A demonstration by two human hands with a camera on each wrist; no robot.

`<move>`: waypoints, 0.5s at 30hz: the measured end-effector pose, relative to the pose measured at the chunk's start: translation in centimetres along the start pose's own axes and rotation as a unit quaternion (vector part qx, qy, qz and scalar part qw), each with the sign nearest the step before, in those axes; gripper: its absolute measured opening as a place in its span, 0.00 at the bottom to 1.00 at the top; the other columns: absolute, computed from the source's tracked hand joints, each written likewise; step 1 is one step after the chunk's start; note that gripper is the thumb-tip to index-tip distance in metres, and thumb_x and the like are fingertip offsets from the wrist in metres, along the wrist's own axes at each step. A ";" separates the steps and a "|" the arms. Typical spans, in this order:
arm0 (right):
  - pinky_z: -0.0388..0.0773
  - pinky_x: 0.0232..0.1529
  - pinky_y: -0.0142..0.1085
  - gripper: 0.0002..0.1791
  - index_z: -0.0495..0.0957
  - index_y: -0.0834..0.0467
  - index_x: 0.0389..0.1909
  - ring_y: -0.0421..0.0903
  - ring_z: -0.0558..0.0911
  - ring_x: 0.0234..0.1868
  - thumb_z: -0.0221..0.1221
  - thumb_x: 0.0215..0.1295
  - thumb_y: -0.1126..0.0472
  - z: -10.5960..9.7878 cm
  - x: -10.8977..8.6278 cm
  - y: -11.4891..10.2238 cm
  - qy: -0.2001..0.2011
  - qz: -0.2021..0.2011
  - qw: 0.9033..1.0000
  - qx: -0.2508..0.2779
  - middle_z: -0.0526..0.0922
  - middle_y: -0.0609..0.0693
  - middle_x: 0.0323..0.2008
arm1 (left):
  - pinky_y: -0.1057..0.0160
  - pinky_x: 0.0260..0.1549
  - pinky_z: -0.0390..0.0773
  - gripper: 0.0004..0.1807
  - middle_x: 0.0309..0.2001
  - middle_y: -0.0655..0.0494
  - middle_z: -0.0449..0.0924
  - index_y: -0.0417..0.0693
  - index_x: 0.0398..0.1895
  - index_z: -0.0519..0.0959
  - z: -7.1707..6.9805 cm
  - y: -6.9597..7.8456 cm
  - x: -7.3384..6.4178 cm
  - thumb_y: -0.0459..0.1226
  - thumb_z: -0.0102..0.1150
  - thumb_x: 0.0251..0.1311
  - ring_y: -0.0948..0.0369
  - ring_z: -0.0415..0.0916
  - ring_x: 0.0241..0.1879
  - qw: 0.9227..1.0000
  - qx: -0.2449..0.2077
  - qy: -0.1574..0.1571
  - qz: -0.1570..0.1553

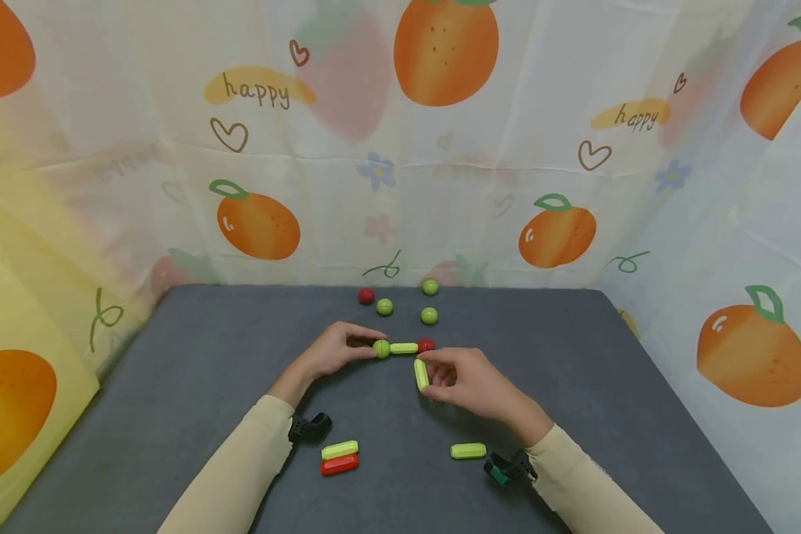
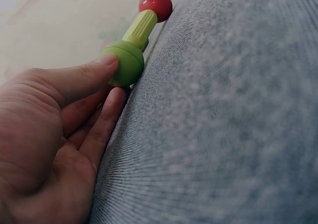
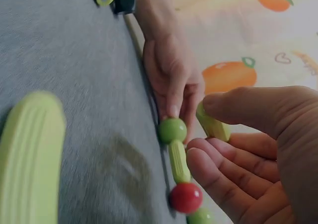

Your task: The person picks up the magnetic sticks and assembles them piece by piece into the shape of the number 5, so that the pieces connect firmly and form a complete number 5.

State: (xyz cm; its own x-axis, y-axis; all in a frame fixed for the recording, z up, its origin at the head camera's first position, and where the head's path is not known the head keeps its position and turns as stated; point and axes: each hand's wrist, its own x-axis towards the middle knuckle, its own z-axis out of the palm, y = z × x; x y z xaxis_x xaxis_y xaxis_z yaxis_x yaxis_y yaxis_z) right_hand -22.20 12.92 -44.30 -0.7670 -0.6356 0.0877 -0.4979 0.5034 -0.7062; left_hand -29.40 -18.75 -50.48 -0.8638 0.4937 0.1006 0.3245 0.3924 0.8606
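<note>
My left hand (image 1: 330, 350) pinches a green ball (image 1: 381, 348) between thumb and fingers, low over the dark tabletop. That ball joins one end of a ribbed yellow-green rod (image 1: 403, 348), and a red ball (image 1: 426, 345) sits on the rod's other end. With thumb and fingertips my right hand (image 1: 470, 380) holds a second yellow-green rod (image 1: 421, 375), just on the near side of the red ball. In the right wrist view this held rod (image 3: 212, 123) is partly covered by the thumb.
At the table's far edge lie a loose red ball (image 1: 366, 296) and three green balls (image 1: 430, 316). Nearer me, a yellow-green rod (image 1: 340, 449) lies against a red rod (image 1: 339, 465), and another yellow-green rod (image 1: 468, 451) lies by my right wrist. A printed curtain (image 1: 440, 215) hangs behind.
</note>
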 end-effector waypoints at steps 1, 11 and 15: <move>0.85 0.41 0.38 0.27 0.82 0.61 0.69 0.38 0.83 0.38 0.74 0.72 0.60 0.2 0.4 0.0 0.002 -0.001 1.000 0.002 0.82 0.39 0.38 | 0.52 0.57 0.83 0.18 0.58 0.55 0.89 0.48 0.63 0.89 0.0 0.0 0.0 0.36 0.72 0.72 0.56 0.85 0.56 1.000 0.000 0.001 0.000; 0.84 0.42 0.36 0.28 0.81 0.61 0.70 0.35 0.83 0.38 0.72 0.73 0.58 2.6 4.1 0.4 0.011 -0.006 1.000 -0.017 0.83 0.39 0.38 | 0.53 0.56 0.83 0.17 0.57 0.54 0.89 0.48 0.63 0.89 0.1 -0.1 0.2 0.36 0.71 0.73 0.57 0.86 0.55 1.000 -0.005 0.000 0.008; 0.84 0.40 0.35 0.28 0.81 0.61 0.70 0.35 0.83 0.35 0.72 0.73 0.58 3.5 5.0 0.4 0.013 -0.003 0.999 -0.029 0.84 0.39 0.37 | 0.53 0.56 0.83 0.18 0.57 0.54 0.89 0.46 0.63 0.88 0.0 -0.1 0.1 0.35 0.71 0.73 0.56 0.85 0.55 1.000 -0.003 -0.001 0.016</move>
State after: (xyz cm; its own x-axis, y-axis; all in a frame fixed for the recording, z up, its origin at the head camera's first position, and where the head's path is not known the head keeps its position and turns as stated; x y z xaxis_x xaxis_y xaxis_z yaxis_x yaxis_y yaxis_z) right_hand -24.83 7.92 -46.59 -0.7743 -0.6231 0.1102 -0.5242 0.5340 -0.6634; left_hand -29.54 -18.74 -50.51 -0.8525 0.5072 0.1266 0.3492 0.3722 0.8600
